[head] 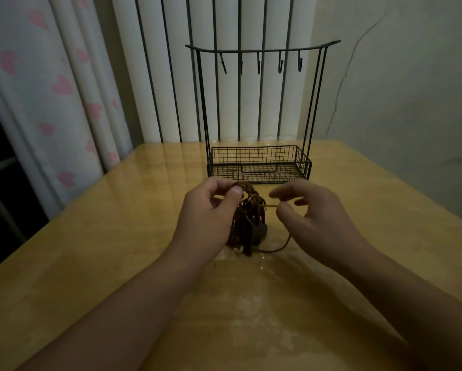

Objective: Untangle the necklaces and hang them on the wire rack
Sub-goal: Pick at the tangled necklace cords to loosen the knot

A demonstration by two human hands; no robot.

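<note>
A dark brown tangle of necklaces [249, 218] hangs in the middle of the wooden table [90, 250], its lower ends touching the surface. My left hand [208, 210] pinches the top of the bundle between thumb and fingers. My right hand [312, 210] pinches a thin pale strand pulled sideways out of the tangle; a loose cord trails below it on the table. Just behind the hands stands the black wire rack [259, 162], with a basket base and a top bar carrying several bare hooks [259, 65].
White curtains with pink hearts [61, 87] hang at the left. Vertical blinds [171, 76] and a pale wall [398, 89] stand behind the table. The table's left edge drops off to a dark area.
</note>
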